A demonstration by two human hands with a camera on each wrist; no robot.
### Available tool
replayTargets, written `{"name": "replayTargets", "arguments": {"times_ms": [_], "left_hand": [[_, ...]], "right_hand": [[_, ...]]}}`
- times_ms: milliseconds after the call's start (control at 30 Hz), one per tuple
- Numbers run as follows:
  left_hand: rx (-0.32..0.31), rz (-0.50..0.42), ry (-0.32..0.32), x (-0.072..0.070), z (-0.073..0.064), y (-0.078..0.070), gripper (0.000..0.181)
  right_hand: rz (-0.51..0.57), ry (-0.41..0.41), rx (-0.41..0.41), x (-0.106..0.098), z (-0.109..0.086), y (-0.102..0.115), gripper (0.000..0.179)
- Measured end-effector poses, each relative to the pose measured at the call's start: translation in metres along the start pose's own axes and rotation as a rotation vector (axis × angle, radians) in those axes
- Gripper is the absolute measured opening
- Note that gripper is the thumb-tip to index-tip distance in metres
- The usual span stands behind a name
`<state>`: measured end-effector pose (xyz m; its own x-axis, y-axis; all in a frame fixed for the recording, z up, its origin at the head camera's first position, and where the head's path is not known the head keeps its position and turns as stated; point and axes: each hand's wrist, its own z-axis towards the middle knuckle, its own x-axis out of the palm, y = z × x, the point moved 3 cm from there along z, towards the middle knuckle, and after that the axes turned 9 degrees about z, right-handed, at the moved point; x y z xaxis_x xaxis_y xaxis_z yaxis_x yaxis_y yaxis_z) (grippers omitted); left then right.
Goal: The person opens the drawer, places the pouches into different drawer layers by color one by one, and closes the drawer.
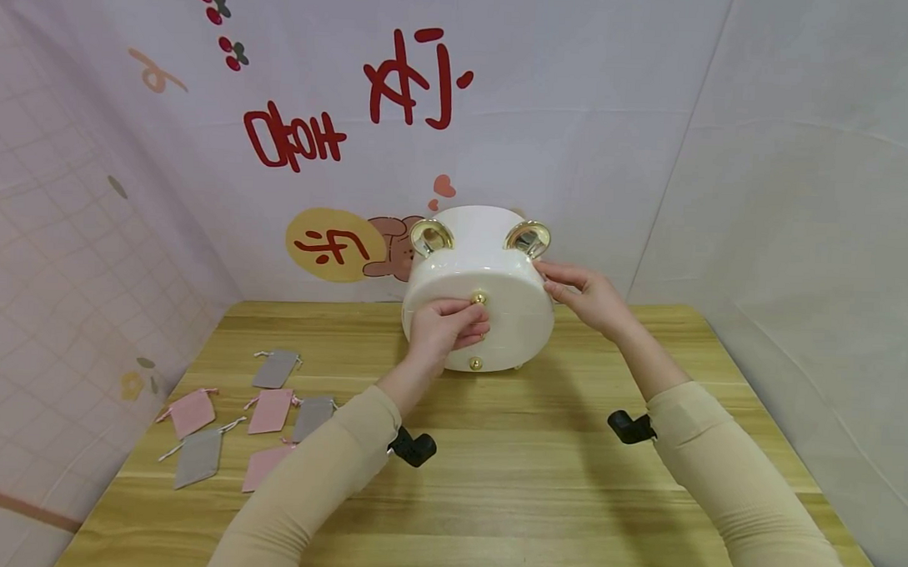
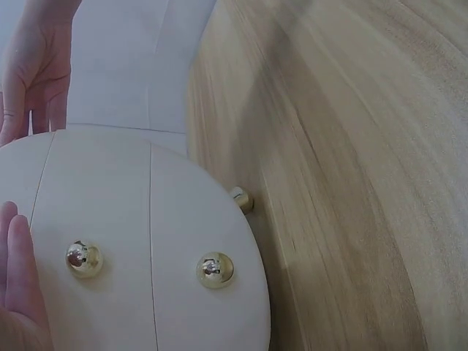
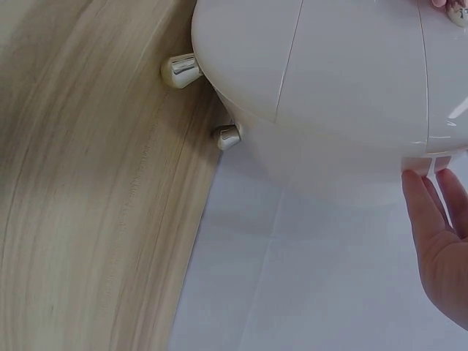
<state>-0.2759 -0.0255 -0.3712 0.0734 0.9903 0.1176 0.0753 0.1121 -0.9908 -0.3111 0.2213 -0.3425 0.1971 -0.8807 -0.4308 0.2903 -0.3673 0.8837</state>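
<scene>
A glossy white rounded jewelry box (image 1: 523,323) with two gold ring-shaped ears (image 1: 431,238) stands at the back of the table. Thin seams divide its front into drawers with gold knobs. My left hand (image 1: 445,325) pinches the top gold knob (image 1: 479,298); in the left wrist view the middle knob (image 2: 84,259) and lower knob (image 2: 215,270) are free. My right hand (image 1: 592,301) touches the box's right side, just below the right ear (image 1: 528,238), with its fingers fairly straight in the right wrist view. The drawers look flush with the front.
Several small drawstring pouches, some grey (image 1: 200,456) and some pink (image 1: 271,411), lie at the left of the wooden table (image 1: 506,502). A printed cloth backdrop (image 1: 580,104) rises close behind the box. Short gold feet (image 3: 181,71) hold up the box.
</scene>
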Motion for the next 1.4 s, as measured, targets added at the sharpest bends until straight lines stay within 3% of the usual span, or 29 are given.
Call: {"name": "replayTargets", "arguments": {"times_ms": [300, 567, 833, 1067, 1400], "left_hand": [[0.005, -0.004, 0.0, 0.002, 0.0, 0.004, 0.021], [0.013, 0.056, 0.02, -0.004, -0.003, 0.01, 0.022], [0.033, 0.108, 0.063, -0.007, -0.008, 0.02, 0.022], [0.028, 0.135, 0.121, -0.012, -0.013, 0.031, 0.021], [0.052, 0.239, 0.128, -0.018, -0.014, 0.046, 0.025]], "right_hand": [[-0.003, 0.005, 0.006, 0.007, -0.007, 0.028, 0.041], [0.003, 0.012, -0.011, 0.004, -0.002, 0.013, 0.043], [-0.019, 0.013, -0.002, 0.008, -0.014, 0.042, 0.041], [-0.025, 0.01, 0.004, 0.008, -0.015, 0.044, 0.041], [-0.018, 0.02, -0.012, 0.007, -0.016, 0.043, 0.042]]}}
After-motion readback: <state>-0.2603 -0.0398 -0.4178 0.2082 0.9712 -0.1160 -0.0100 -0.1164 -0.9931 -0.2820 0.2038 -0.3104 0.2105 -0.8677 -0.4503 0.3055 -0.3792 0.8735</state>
